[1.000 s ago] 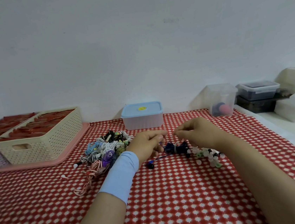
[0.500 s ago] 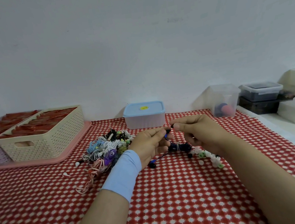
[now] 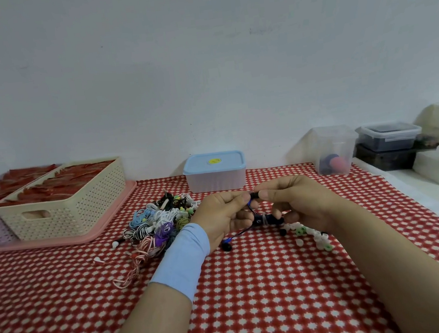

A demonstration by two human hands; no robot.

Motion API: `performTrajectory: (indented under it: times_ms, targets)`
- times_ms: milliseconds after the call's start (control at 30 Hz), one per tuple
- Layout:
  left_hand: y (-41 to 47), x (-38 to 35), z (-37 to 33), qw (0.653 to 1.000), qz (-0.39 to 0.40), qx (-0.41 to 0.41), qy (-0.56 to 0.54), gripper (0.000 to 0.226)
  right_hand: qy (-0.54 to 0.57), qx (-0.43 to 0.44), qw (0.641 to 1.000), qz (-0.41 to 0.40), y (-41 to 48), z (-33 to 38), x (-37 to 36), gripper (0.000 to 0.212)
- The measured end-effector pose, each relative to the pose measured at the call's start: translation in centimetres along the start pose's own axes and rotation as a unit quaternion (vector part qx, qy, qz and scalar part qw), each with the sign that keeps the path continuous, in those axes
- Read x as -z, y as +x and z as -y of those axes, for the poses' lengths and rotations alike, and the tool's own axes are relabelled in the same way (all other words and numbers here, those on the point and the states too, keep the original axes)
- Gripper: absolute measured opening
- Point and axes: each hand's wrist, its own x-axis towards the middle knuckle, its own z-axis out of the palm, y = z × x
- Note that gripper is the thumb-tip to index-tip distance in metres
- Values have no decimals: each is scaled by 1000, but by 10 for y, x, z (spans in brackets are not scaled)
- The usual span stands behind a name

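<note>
At far left a cream basket [image 3: 61, 209] of red packets sits on a pink tray [image 3: 105, 231], likely parked for finished pieces. Beside it on the red checked desk [image 3: 255, 299] lies a pile of coiled earphones [image 3: 161, 219] in many colours, within easy reach as stock. Behind, by the wall, stands a blue-lidded box [image 3: 215, 172].

At centre the left hand [image 3: 226, 214], a pale blue sleeve [image 3: 181, 252] on its wrist, pinches 1 dark earbud [image 3: 254, 195] between thumb and forefinger. The right hand [image 3: 296, 201] pinches the same earbud from the other side, so the 2 hands meet fingertip to fingertip, probably to fit a tip on it. Their lower fingers curl round the dark blue earphone bundle [image 3: 266, 219], held just above the desk; a second bud [image 3: 226, 247] trails onto the cloth.

Under the right hand, loose white and green ear tips [image 3: 311, 234] lie scattered, close for picking. Further right are a clear tub [image 3: 333, 150] and a dark lidded tub [image 3: 388, 137].

1 second ago the fingertips were apart, with no earbud showing between them; they have since closed on it.
</note>
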Motion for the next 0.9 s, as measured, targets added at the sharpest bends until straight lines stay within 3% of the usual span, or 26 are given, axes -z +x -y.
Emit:
performTrajectory:
  times_ms: [467, 900]
  targets:
    - [-2, -4, 3, 999, 7, -37, 38, 16, 16, -24, 999, 21, -1, -1, 1, 29]
    - [-2, -13, 3, 998, -3, -56, 24, 15, 36, -13, 999, 21, -3, -2, 4, 27]
